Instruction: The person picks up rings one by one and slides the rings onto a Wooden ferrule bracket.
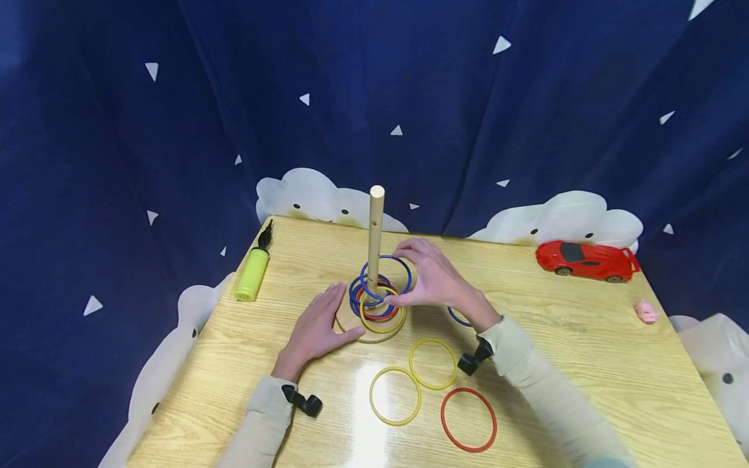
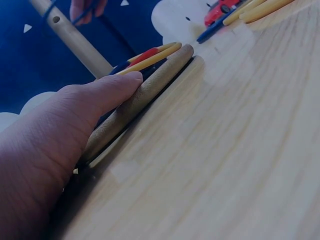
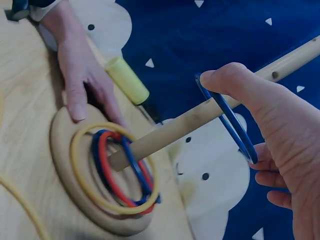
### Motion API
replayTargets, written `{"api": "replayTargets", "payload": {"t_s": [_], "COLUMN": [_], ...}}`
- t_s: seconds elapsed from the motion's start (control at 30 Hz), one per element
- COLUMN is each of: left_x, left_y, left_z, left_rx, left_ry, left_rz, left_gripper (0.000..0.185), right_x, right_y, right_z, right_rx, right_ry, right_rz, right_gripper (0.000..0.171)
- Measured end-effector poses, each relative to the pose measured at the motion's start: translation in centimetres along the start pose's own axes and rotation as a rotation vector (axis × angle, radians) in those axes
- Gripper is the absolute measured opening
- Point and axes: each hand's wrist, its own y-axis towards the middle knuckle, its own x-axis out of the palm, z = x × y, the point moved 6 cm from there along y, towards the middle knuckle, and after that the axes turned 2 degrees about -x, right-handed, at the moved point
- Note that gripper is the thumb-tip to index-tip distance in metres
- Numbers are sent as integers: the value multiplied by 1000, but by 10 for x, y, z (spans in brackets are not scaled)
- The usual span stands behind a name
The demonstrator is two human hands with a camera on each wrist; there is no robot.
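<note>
Blue ring (image 1: 387, 277), slipped over the wooden peg (image 1: 375, 237), pinched in our right hand (image 1: 433, 279).
We log its fingers clamped on the ring above the stacked yellow, red and blue rings on the round base (image 1: 368, 323); our left hand (image 1: 316, 328) lies flat, fingers straight, touching the base's edge. Two yellow rings (image 1: 433, 364) and a red ring (image 1: 469, 419) lie on the table (image 1: 585, 364) nearby.

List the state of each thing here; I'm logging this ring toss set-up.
Peg: upright in its round base.
Blue ring: around the peg, pinched by the right hand, above the stack.
Stacked rings: lying on the base.
Left hand: flat, pressing the base edge.
Loose rings: flat on the table.
</note>
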Motion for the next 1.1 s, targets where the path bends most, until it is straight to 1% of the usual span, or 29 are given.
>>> {"api": "replayTargets", "payload": {"t_s": [0.13,0.37,0.57,0.7,0.87,1.1], "left_x": [0,1,2,3,2,1], "left_y": [-1,-1,-1,-1,-1,0], "left_z": [0,-1,-2,-2,-2,-3], "left_rx": [-2,1,-2,-2,-1,1], "left_ry": [1,6,3,2,4,0], "left_rz": [-6,-12,-14,-18,-15,-8], "left_gripper": [114,113,114,115,115,115], "right_x": [15,44,60,59,50,40], "right_y": [-7,-19,-34,-49,-73,-101], "right_z": [8,25,38,45,54,70], "right_rx": [30,57,83,139,214,257], "right_ry": [-21,-100,-135,-110,-63,-52], "right_rz": [-25,-89,-127,-111,-74,-14], "right_gripper": [88,87,88,90,89,86]}}
